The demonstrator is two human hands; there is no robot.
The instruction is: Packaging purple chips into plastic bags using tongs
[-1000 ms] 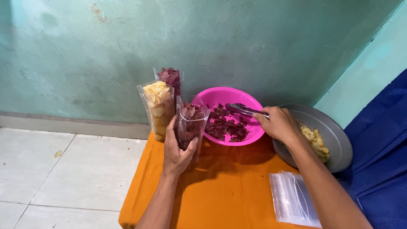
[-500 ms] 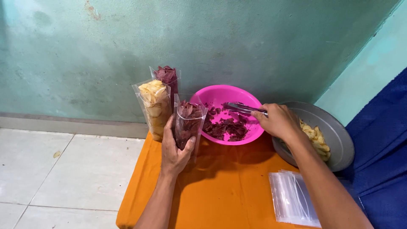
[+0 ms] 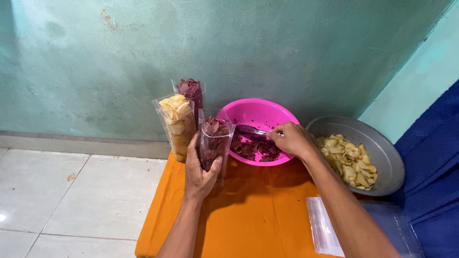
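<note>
My left hand (image 3: 199, 172) grips a clear plastic pouch (image 3: 215, 141) upright on the orange cloth; it is partly filled with dark purple chips. My right hand (image 3: 292, 140) holds metal tongs (image 3: 252, 130), their tips down among the purple chips (image 3: 253, 149) inside the pink bowl (image 3: 256, 113). The bowl stands right behind the pouch. Two filled pouches stand to the left: one with yellow chips (image 3: 176, 123), one with purple chips (image 3: 192, 91) behind it.
A grey metal pan (image 3: 382, 153) with yellow chips (image 3: 351, 160) sits at the right. A stack of empty clear bags (image 3: 322, 224) lies on the orange cloth (image 3: 248, 215). Green wall behind, white tiled floor left, blue cloth at far right.
My right hand has brought the tongs down into the pink bowl among the purple chips. My left hand keeps the pouch upright in the same place.
</note>
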